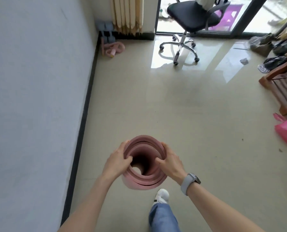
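Pink foam mat [145, 180], rolled and stood on end, looks light, soft and springy. Left hand [117, 162] and right hand [170, 162] grip opposite rims, fingers hooked inside, the likeliest secure hold.

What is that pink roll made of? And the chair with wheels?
The mat looks like soft foam with a dull pink finish: its rolled end shows thick, spongy-looking layers. The chair seems to have a black padded cloth seat, though that is hard to tell from here. Its legs look like polished metal, because they gleam silver in the light.
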Tool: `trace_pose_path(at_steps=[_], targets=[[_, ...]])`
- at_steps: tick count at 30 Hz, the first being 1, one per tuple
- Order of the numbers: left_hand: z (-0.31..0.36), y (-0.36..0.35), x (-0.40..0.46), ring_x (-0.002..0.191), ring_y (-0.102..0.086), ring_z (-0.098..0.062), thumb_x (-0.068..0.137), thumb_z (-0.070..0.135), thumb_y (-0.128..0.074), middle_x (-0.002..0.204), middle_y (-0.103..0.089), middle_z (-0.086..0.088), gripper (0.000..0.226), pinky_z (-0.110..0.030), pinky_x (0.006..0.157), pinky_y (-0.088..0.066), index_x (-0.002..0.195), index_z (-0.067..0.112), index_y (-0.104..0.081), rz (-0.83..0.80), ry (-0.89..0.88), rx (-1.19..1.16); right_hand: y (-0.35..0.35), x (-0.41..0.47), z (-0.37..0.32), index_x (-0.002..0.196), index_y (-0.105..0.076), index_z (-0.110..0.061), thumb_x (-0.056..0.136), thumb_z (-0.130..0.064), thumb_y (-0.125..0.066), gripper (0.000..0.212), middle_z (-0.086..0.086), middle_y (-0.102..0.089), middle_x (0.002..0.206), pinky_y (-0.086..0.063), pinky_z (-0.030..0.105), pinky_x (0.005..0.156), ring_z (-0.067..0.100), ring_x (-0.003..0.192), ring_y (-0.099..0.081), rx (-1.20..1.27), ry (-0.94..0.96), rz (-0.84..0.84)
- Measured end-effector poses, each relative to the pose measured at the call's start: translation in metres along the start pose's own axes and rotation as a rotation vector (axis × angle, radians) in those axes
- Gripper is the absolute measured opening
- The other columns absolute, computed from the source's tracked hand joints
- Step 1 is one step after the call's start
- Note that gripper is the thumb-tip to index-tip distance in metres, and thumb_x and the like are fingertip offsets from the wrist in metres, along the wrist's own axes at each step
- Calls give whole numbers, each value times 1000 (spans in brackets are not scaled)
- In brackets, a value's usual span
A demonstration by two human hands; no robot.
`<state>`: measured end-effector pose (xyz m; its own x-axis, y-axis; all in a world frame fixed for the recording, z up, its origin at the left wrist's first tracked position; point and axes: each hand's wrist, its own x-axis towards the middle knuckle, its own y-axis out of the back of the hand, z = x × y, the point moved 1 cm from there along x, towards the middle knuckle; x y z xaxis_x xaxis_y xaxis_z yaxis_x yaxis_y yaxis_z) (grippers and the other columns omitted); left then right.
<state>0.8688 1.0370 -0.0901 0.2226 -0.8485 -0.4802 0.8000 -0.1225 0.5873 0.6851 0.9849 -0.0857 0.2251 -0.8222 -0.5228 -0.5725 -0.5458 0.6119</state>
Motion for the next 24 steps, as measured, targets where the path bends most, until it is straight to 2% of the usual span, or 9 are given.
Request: trace_pose_path(at_steps=[2,5,8,14,17,19,20,24], targets=[[72,-4,51,108,-57,-22,81,16,-54,119,-62,2,58,-34,94,-46,134,32,-37,44,3,-60,78,49,0,131,-34,-36,77,-28,-55,59,-2,-59,120,-44,35,93,22,109,-55,6,16,24],[109,5,78,108,-58,-21,80,13,-54,119,-63,3,59,-33,97,-45,134,32,-39,74,-37,-117,118,82,-11,132,-33,-37,76,-30,-55,60,1,-59,119,-45,36,92,24,107,-56,-53,63,52],[162,25,138,108,-59,-21,79,11,-56,118,-64,2,59,-33,97,-45,133,31,-41,139,-5,-192,181,151,-41,133,-33,-37,76,-31,-56,62,4,-58,120,-43,36,94,27,110,-55,-97,98,66],[255,86,289,111,-57,-24,78,13,-59,121,-61,0,58,-37,97,-46,132,27,-43,223,-98,-225,281,301,-114,130,-40,-33,75,-25,-58,59,4,-62,115,-43,39,97,27,109,-56,-109,194,124],[302,129,380,107,-59,-24,78,17,-58,118,-62,1,57,-43,85,-54,131,32,-43,168,-153,-242,328,380,-156,128,-44,-30,75,-20,-60,56,3,-65,111,-45,40,95,26,107,-58,-49,167,169],[332,162,439,103,-60,-26,79,19,-58,117,-62,1,58,-43,75,-58,133,34,-41,183,-158,-229,359,429,-189,127,-46,-28,77,-18,-59,52,4,-65,109,-46,38,93,26,104,-59,-12,188,180],[347,175,464,103,-60,-26,79,19,-59,117,-62,0,59,-42,74,-58,133,34,-40,193,-161,-214,374,450,-205,127,-46,-28,78,-18,-59,52,3,-65,109,-46,37,92,25,102,-59,-11,206,187],[397,215,552,112,-57,-25,80,22,-61,124,-61,-1,60,-39,94,-49,135,31,-39,217,-154,-194,426,536,-249,130,-44,-31,78,-19,-58,55,1,-65,109,-46,37,94,23,102,-59,19,202,203]])
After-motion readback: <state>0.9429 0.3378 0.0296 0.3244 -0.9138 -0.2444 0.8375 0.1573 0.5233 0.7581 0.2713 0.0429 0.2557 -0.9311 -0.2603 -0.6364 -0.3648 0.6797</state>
